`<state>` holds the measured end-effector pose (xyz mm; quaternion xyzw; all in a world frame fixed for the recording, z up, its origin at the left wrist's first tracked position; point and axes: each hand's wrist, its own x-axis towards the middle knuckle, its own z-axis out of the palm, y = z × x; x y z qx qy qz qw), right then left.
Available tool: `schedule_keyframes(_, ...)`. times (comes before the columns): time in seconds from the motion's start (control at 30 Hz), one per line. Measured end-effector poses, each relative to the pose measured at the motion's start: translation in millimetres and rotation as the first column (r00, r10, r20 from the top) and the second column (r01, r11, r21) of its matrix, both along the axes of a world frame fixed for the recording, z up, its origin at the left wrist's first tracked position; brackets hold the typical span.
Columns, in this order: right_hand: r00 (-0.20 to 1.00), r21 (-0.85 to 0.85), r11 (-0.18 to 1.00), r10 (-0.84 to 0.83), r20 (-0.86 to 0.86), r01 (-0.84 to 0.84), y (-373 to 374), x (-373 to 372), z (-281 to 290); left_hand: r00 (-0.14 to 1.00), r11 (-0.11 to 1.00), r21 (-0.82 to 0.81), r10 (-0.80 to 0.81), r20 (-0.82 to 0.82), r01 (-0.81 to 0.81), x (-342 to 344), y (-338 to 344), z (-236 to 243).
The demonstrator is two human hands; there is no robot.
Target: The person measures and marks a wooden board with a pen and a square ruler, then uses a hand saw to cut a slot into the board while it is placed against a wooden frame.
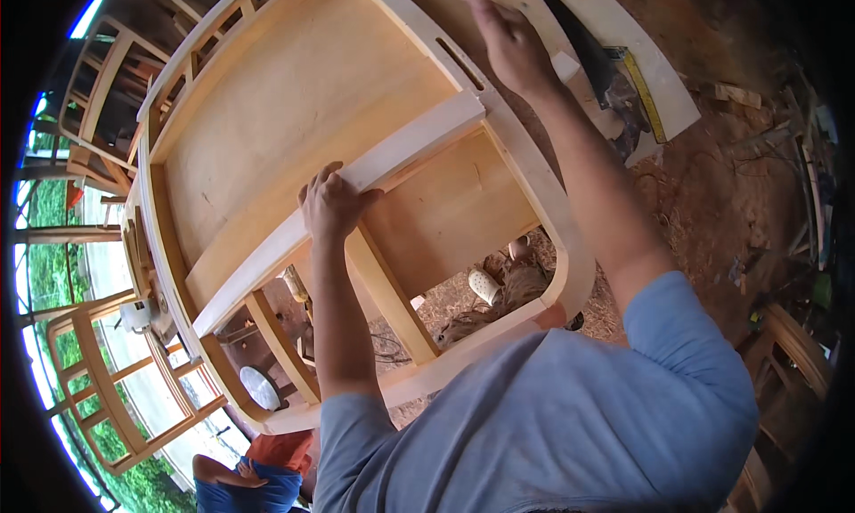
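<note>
A large pale wooden frame (563, 255) with rounded corners and thin wooden panels (307, 85) lies in front of me. Across it runs a broad, slightly curved wooden rail (419, 143). My left hand (334, 203) is closed over the middle of this rail, thumb towards the right, where a shorter crosspiece (387, 290) meets it. Beyond the frame's right edge, my right hand (509, 45) is raised with its fingers stretched out, holding nothing that I can see. Near it, a slot (460, 63) is cut in the frame's side piece.
A pale board (668, 85) at the far right carries a dark blade (574, 36) and a yellow strip (646, 99). A round metal disc (259, 388) shows below the frame. More wooden frames (102, 388) stand left. Another person (249, 482) is at the lower left.
</note>
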<state>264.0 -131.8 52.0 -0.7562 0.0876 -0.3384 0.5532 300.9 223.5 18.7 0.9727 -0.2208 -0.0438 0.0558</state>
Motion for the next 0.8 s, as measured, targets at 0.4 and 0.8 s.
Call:
schedule_keyframes(0.4, 0.838, -0.491, 0.750, 0.153, -0.524, -0.444, 38, 42, -82, 1.000, 0.995, -0.102, 0.007, -0.019, -0.009, 6, 16, -7)
schedule_keyframes(0.8, 0.985, -0.624, 0.762, 0.134, -0.111, -0.175, 53, -19, -90, 0.989, 0.994, -0.109, 0.024, 0.147, -0.008, 2, 133, -13)
